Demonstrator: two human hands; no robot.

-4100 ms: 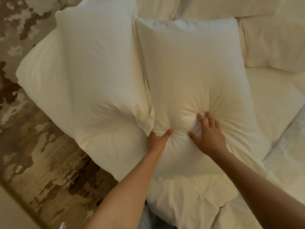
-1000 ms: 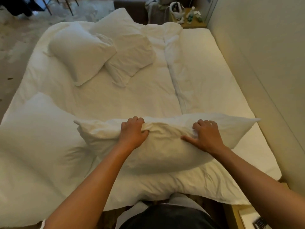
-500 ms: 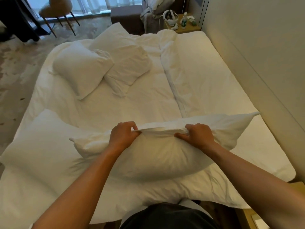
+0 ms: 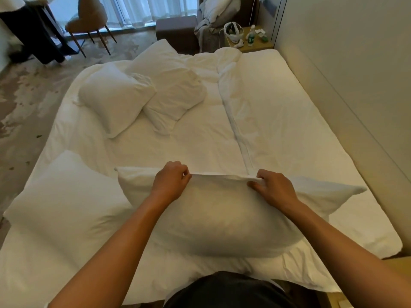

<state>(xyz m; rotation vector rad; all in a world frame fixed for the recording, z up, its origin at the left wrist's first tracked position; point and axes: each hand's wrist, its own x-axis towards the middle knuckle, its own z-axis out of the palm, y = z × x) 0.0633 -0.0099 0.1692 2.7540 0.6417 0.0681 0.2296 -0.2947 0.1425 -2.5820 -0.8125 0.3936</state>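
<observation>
The bed (image 4: 155, 147), all in white, fills most of the view and runs away from the person toward a curtained window; a pale wall (image 4: 344, 63) flanks it on the right. Across its near end lies the pillow (image 4: 222, 221), plump and white, its long axis running left to right across the person's front; a second pillow (image 4: 66, 207) rests just beside it on the left, and whether the two touch cannot be told. Well apart, toward the far left of the bed, a square pillow (image 4: 115, 96) leans against a flatter pillow (image 4: 175, 101); beyond the bed stand a brown chair (image 4: 89, 18) and a bedside table (image 4: 264, 46). The left hand (image 4: 171, 185) and the right hand (image 4: 273, 188) are set apart from each other, each with fingers curled and clamped on the pillow's far upper seam, the cloth drawn taut between them. The bulk of the pillow sits nearer the person than the hands and sags below them; the grip looks off-centre, the left hand closer to its corner than the right hand to its own, so more pillow juts out past the right. Any lift or shake would likely turn about that seam, with the heavier right end inclined to droop.
</observation>
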